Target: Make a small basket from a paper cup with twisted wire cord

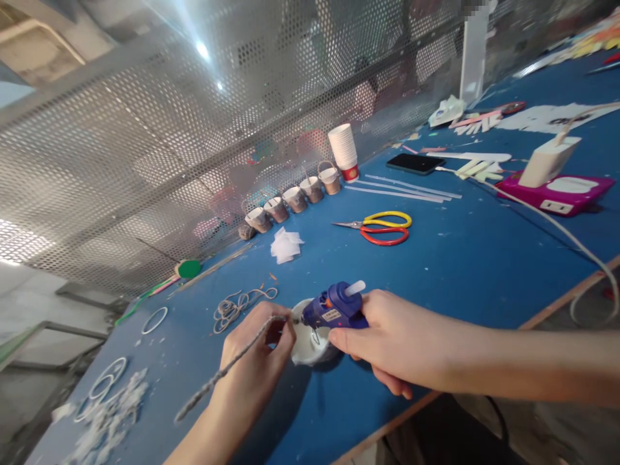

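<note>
My right hand (pixel 382 332) is wrapped round a blue glue gun (pixel 334 307) with a white glue stick at its back. The gun's nozzle points left, over the rim of a white cup (pixel 307 345). My left hand (pixel 264 342) pinches a grey twisted cord (pixel 217 378) close to the nozzle, at the cup's left edge. The cord's free end trails down over the left wrist. Whether the nozzle touches the cord cannot be made out.
Scissors (pixel 382 228), a coiled cord (pixel 237 307) and white scraps (pixel 285 245) lie beyond the hands. Several small cups (pixel 295 200) line the mesh partition (pixel 194 129). Right are a phone (pixel 415 163) and a pink power strip (pixel 557 194); white rings (pixel 155 320) lie left.
</note>
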`<state>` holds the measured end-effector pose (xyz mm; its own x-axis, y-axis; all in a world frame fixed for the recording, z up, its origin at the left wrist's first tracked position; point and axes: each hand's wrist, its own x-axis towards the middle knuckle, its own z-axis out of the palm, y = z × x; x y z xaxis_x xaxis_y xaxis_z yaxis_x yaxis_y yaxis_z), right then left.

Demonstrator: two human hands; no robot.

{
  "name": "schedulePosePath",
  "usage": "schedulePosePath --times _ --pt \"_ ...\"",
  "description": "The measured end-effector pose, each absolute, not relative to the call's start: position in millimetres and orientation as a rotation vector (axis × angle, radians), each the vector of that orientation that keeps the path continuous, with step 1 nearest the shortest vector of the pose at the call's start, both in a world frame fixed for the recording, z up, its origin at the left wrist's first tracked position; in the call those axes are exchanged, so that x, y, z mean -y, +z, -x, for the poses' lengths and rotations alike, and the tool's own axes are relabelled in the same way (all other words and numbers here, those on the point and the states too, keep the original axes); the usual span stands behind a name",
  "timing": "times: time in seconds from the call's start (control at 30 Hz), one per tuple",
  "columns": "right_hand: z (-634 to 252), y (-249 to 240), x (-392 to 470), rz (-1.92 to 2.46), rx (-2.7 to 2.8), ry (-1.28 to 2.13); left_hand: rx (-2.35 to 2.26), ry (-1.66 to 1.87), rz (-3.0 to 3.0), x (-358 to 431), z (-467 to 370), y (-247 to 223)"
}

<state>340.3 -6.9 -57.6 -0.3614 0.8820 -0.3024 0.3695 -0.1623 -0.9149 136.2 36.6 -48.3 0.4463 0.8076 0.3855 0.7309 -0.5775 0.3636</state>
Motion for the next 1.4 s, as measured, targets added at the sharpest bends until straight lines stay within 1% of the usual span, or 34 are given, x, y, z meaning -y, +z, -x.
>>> schedulePosePath --times 0.2,0.4,0.63,0.87,1.17,1.4 --pt "-337 -62 7 1.305 1.605 1.534 -1.384 0.783 -2.545 -38 -135 -49" --pt "-335 -63 7 1.32 1.578 1.558 -1.41 0.782 -2.465 -40 -133 -51" --pt "-332 -73 4 1.288 1.59 1.501 -1.398 0.811 -2.423 -41 -134 -49" --pt "-331 -73 4 1.326 1.567 1.5 -1.391 0.797 -2.378 -41 -135 -48" --pt "-332 -63 2 1.358 1.692 1.316 -1.392 0.823 -2.383 -41 -135 -48" --pt "-331 -65 4 1.355 1.671 1.324 -1.382 0.814 -2.389 -40 -135 -47"
